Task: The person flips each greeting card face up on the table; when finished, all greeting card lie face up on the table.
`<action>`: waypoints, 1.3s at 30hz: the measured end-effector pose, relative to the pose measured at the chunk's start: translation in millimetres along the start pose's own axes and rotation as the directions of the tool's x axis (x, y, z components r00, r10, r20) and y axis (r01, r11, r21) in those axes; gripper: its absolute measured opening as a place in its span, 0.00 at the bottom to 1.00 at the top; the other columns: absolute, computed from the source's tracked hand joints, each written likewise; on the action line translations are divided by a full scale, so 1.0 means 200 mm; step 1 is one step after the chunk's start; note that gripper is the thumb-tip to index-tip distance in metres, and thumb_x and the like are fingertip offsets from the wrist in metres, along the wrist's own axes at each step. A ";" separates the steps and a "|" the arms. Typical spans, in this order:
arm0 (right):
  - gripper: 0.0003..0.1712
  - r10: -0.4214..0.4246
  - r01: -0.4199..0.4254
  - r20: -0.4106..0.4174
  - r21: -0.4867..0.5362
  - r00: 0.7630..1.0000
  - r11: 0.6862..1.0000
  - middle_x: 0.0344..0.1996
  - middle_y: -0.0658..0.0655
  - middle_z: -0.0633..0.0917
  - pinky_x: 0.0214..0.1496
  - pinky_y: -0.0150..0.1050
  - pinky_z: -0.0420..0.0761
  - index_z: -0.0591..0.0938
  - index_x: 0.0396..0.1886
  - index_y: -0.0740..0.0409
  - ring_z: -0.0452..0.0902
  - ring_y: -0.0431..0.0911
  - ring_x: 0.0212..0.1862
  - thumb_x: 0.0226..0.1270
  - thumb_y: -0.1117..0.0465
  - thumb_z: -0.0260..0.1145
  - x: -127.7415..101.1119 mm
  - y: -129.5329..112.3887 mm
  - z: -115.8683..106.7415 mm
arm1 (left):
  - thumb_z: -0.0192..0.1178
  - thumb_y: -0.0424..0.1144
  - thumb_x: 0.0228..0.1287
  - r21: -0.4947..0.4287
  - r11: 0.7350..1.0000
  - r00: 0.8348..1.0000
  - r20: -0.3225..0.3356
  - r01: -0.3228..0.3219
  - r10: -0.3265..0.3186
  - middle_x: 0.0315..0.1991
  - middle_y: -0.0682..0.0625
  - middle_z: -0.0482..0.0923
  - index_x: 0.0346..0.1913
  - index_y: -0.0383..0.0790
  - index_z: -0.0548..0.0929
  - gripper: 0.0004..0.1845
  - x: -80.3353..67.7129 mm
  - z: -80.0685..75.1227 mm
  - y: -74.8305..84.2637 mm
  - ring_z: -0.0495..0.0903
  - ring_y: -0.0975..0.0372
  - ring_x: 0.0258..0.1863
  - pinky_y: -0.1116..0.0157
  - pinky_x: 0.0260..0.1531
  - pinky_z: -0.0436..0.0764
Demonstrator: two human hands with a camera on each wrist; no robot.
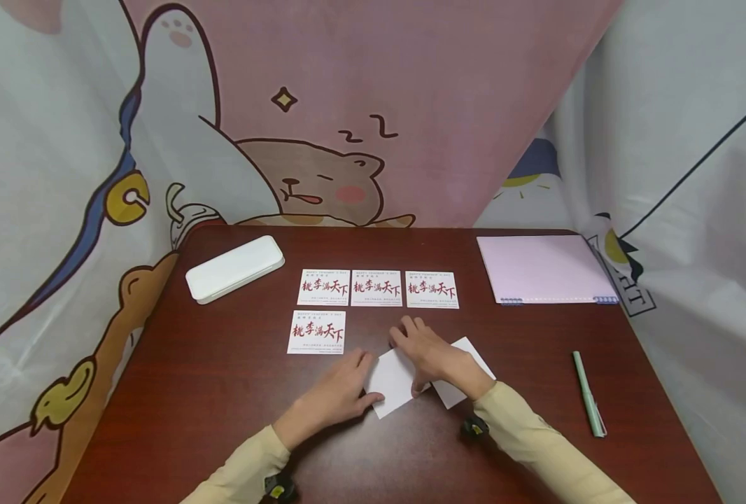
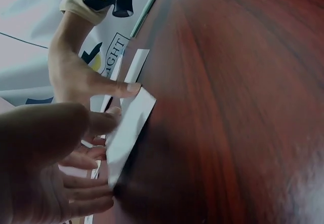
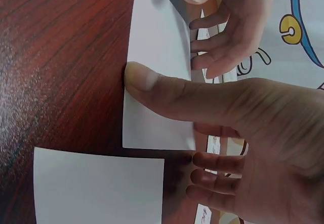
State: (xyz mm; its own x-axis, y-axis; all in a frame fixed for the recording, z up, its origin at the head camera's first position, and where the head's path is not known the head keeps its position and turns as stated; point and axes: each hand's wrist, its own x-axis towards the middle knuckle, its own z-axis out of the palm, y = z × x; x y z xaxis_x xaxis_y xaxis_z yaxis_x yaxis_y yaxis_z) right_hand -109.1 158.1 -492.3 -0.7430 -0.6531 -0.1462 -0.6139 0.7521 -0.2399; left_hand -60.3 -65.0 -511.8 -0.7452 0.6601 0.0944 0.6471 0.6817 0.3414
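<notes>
My right hand (image 1: 432, 353) holds a blank white card (image 1: 390, 381), its thumb (image 3: 144, 79) on the near edge and its fingers toward the far edge. The left hand (image 1: 338, 388) is at the card's left end, with fingers extended along that side and thumb by the near left corner. A dark shadow lies under the card's edge in the left wrist view. To the right, partly beneath the right wrist in the head view, lies a second blank white card (image 3: 98, 188).
Three white cards with red lettering, such as the middle one (image 1: 376, 288), form a row, with another printed card (image 1: 316, 332) below its left end. A white case (image 1: 234, 269) lies back left, a pink notebook (image 1: 546, 269) back right and a green pen (image 1: 588, 393) on the right.
</notes>
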 end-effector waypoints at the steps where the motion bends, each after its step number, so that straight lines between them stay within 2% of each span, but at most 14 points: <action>1: 0.56 0.001 -0.001 -0.001 0.005 1.000 1.000 0.46 0.58 0.70 0.46 0.46 0.76 0.71 0.50 0.56 0.67 0.52 0.45 0.15 0.52 0.93 0.00 0.00 0.00 | 0.72 0.55 0.58 0.019 1.000 1.000 -0.009 0.001 -0.001 0.45 0.46 0.76 0.59 0.33 0.74 0.36 0.00 0.01 0.00 0.75 0.61 0.39 0.64 0.39 0.80; 6: 0.51 -0.011 0.011 -0.009 0.070 1.000 0.998 0.43 0.56 0.77 0.47 0.47 0.78 0.70 0.51 0.59 0.74 0.52 0.44 0.25 0.55 0.91 0.00 0.00 0.00 | 0.79 0.54 0.48 0.068 0.997 0.999 -0.043 0.036 -0.033 0.43 0.46 0.74 0.56 0.33 0.75 0.39 0.03 0.04 0.01 0.74 0.59 0.39 0.63 0.39 0.79; 10: 0.43 -0.013 0.018 -0.039 0.132 0.999 0.991 0.44 0.56 0.82 0.50 0.48 0.82 0.72 0.53 0.61 0.81 0.52 0.47 0.37 0.60 0.87 0.00 0.00 -0.01 | 0.81 0.50 0.44 0.052 0.996 0.997 -0.045 0.067 -0.065 0.42 0.45 0.74 0.55 0.31 0.77 0.39 0.04 0.04 0.00 0.73 0.59 0.38 0.63 0.38 0.79; 13: 0.34 -0.035 0.049 -0.106 0.131 0.994 0.990 0.44 0.55 0.84 0.48 0.47 0.83 0.76 0.51 0.61 0.83 0.50 0.45 0.46 0.62 0.83 0.00 0.01 -0.02 | 0.81 0.46 0.46 -0.007 0.997 0.995 -0.060 0.081 -0.082 0.40 0.45 0.73 0.52 0.32 0.78 0.34 0.05 0.03 -0.01 0.73 0.59 0.37 0.63 0.37 0.79; 17: 0.18 -0.065 0.096 -0.239 0.120 0.969 0.988 0.39 0.52 0.86 0.40 0.41 0.83 0.80 0.45 0.58 0.83 0.45 0.38 0.56 0.67 0.77 -0.01 0.03 -0.05 | 0.78 0.36 0.51 -0.094 0.994 0.987 -0.145 0.056 -0.069 0.40 0.46 0.74 0.49 0.33 0.81 0.24 0.07 -0.02 -0.04 0.74 0.59 0.37 0.62 0.39 0.80; 19: 0.13 -0.063 0.104 -0.298 0.124 0.952 0.987 0.36 0.50 0.86 0.36 0.38 0.82 0.82 0.41 0.56 0.82 0.42 0.35 0.59 0.69 0.74 -0.02 0.03 -0.08 | 0.75 0.32 0.53 -0.102 0.994 0.979 -0.199 0.027 -0.047 0.40 0.47 0.74 0.49 0.34 0.82 0.20 0.08 -0.05 -0.05 0.75 0.60 0.37 0.62 0.38 0.81; 22: 0.10 -0.059 0.114 -0.368 0.129 0.928 0.985 0.32 0.48 0.87 0.34 0.35 0.82 0.82 0.38 0.53 0.82 0.39 0.33 0.61 0.70 0.72 -0.05 0.04 -0.12 | 0.72 0.29 0.56 -0.092 0.995 0.961 -0.276 -0.023 -0.004 0.38 0.50 0.75 0.48 0.37 0.84 0.16 0.09 -0.10 -0.06 0.77 0.62 0.35 0.65 0.36 0.83; 26: 0.09 -0.081 0.141 -0.440 0.107 0.894 0.984 0.29 0.45 0.85 0.32 0.34 0.81 0.82 0.35 0.52 0.80 0.36 0.30 0.61 0.69 0.72 -0.07 0.04 -0.15 | 0.69 0.26 0.57 -0.077 0.992 0.925 -0.375 -0.099 0.063 0.37 0.52 0.77 0.45 0.40 0.86 0.13 0.12 -0.14 -0.07 0.79 0.63 0.34 0.68 0.36 0.84; 28: 0.10 -0.095 0.153 -0.470 0.086 0.878 0.985 0.27 0.44 0.85 0.30 0.33 0.80 0.82 0.33 0.51 0.79 0.35 0.28 0.59 0.69 0.74 -0.09 0.04 -0.16 | 0.69 0.26 0.59 -0.058 0.990 0.908 -0.408 -0.131 0.096 0.37 0.53 0.80 0.43 0.42 0.87 0.11 0.12 -0.15 -0.08 0.81 0.63 0.35 0.68 0.38 0.84; 30: 0.10 -0.118 0.168 -0.481 0.063 0.869 0.984 0.25 0.44 0.84 0.29 0.33 0.80 0.82 0.31 0.51 0.78 0.34 0.27 0.58 0.69 0.74 -0.10 0.04 -0.15 | 0.70 0.28 0.59 -0.041 0.988 0.900 -0.418 -0.151 0.120 0.36 0.53 0.83 0.41 0.42 0.87 0.09 0.12 -0.15 -0.08 0.83 0.63 0.37 0.67 0.41 0.85; 32: 0.10 -0.137 0.181 -0.476 0.049 0.869 0.982 0.25 0.43 0.85 0.29 0.34 0.80 0.83 0.30 0.51 0.78 0.34 0.26 0.57 0.70 0.74 -0.10 0.04 -0.13 | 0.70 0.30 0.60 -0.025 0.987 0.906 -0.400 -0.161 0.138 0.37 0.53 0.85 0.39 0.43 0.88 0.07 0.12 -0.13 -0.09 0.85 0.62 0.38 0.66 0.43 0.85; 35: 0.10 -0.159 0.204 -0.451 0.051 0.878 0.978 0.25 0.44 0.85 0.29 0.35 0.80 0.83 0.30 0.52 0.79 0.35 0.26 0.57 0.71 0.73 -0.10 0.04 -0.08 | 0.70 0.31 0.59 0.000 0.988 0.925 -0.352 -0.157 0.147 0.39 0.53 0.87 0.39 0.44 0.88 0.06 0.10 -0.10 -0.11 0.86 0.62 0.41 0.66 0.46 0.85; 39: 0.10 -0.147 0.191 -0.422 0.065 0.895 0.979 0.23 0.44 0.84 0.28 0.35 0.79 0.81 0.29 0.52 0.79 0.37 0.26 0.59 0.70 0.73 -0.09 0.05 -0.01 | 0.71 0.32 0.60 -0.001 0.990 0.940 -0.311 -0.144 0.137 0.41 0.54 0.88 0.40 0.44 0.89 0.07 0.10 -0.06 -0.14 0.87 0.62 0.43 0.66 0.48 0.85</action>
State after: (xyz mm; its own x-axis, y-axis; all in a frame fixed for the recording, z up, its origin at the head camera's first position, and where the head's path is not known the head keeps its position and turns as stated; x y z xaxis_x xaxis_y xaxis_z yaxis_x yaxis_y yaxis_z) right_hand -102.8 178.4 -489.9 -0.6871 -0.6573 0.3094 -0.7260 0.6058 -0.3254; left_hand -94.5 -74.7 -507.9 -0.6626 0.6156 0.4265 0.7475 0.5792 0.3252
